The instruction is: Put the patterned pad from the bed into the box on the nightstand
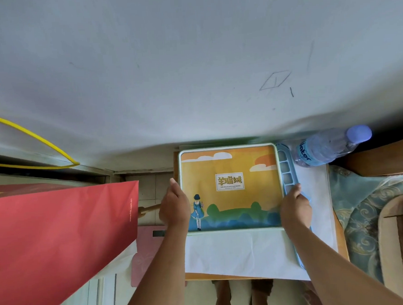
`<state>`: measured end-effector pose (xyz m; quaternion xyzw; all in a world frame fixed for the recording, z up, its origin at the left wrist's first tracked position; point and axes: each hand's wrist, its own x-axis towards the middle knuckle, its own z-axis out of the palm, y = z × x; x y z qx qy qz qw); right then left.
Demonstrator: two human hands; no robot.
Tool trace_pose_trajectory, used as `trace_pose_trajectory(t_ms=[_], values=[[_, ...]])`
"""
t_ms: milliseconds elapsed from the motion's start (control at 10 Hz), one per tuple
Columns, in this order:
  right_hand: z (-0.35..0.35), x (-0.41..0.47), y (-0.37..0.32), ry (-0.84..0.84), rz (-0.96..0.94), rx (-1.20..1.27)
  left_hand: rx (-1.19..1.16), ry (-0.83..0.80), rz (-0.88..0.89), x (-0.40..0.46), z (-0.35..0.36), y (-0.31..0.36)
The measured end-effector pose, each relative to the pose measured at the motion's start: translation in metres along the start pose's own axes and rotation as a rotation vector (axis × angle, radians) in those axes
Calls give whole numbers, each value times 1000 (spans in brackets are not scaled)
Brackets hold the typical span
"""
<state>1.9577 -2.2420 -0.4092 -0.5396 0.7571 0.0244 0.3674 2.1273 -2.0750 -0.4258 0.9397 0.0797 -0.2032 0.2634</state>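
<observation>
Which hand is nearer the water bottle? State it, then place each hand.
Right. The right hand grips the illustrated box's right edge, just below the water bottle. The left hand holds the box's left edge, across the whole lid from the bottle.

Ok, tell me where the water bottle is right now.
The water bottle lies on its side at the far right corner of the nightstand, against the wall, just right of the box and beyond the right hand.

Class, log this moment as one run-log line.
left hand on box left edge | right hand on right edge | box on nightstand | pad unseen
</observation>
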Motion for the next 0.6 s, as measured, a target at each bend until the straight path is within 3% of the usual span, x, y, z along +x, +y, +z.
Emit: trace_pose_trajectory(t_ms=[300, 600], values=[[31, 21, 13, 152, -98, -256, 221, 154, 114, 6, 23, -12], [17, 21, -20, -75, -27, -302, 377, -20, 88, 22, 13, -3]])
